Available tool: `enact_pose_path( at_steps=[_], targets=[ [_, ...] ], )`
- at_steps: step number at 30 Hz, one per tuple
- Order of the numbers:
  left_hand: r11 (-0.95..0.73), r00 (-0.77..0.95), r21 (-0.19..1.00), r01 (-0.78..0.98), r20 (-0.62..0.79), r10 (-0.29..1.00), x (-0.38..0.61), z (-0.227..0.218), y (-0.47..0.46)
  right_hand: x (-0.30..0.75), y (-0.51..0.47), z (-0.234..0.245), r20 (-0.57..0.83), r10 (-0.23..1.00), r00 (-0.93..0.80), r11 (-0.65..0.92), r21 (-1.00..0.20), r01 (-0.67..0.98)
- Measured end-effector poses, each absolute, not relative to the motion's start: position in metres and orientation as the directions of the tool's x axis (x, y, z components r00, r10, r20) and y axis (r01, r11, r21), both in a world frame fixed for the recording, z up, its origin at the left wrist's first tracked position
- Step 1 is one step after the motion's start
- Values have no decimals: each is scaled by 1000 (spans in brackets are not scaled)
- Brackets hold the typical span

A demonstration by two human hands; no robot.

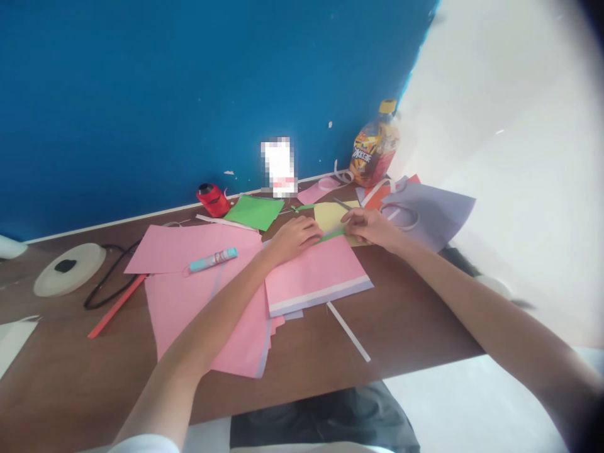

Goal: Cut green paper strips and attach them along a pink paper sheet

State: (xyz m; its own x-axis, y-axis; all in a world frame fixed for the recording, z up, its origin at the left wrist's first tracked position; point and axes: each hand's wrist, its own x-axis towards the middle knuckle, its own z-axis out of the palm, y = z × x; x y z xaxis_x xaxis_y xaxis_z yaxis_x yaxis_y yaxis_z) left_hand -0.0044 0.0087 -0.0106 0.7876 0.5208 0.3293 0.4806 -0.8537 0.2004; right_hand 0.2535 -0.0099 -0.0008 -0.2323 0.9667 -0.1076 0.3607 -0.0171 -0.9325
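A pink paper sheet (321, 270) with a white and lavender strip along its near edge lies before me. My left hand (296, 238) rests on its far left part, fingers curved and pressing down. A narrow green paper strip (333, 235) runs along the sheet's far edge, between my two hands. My right hand (370, 228) is closed at the strip's right end, thumb and fingers pinched together. Just beyond those fingers a thin dark pointed tool (341, 204) shows over yellow paper (328, 215); whether my hand touches it I cannot tell.
Pink sheets (189, 308) bear a light blue glue stick (213, 259) at left. Behind are a red thread spool (213, 200), green paper (255, 212) and a drink bottle (375, 148) by the blue wall. Lavender paper (431, 211) and a tape roll (401, 216) lie right.
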Motion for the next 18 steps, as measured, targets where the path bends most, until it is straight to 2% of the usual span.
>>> enact_pose_path(
  at_steps=[11, 18],
  targets=[
    [-829, 768, 241, 504, 314, 558, -4, -12, 10, 257, -8, 1, -122, 961, -247, -72, -977, 202],
    [-793, 737, 289, 536, 296, 607, -3, -5, 4, 253, -10, -3, -89, 966, -242, -24, -965, 261]
  ],
)
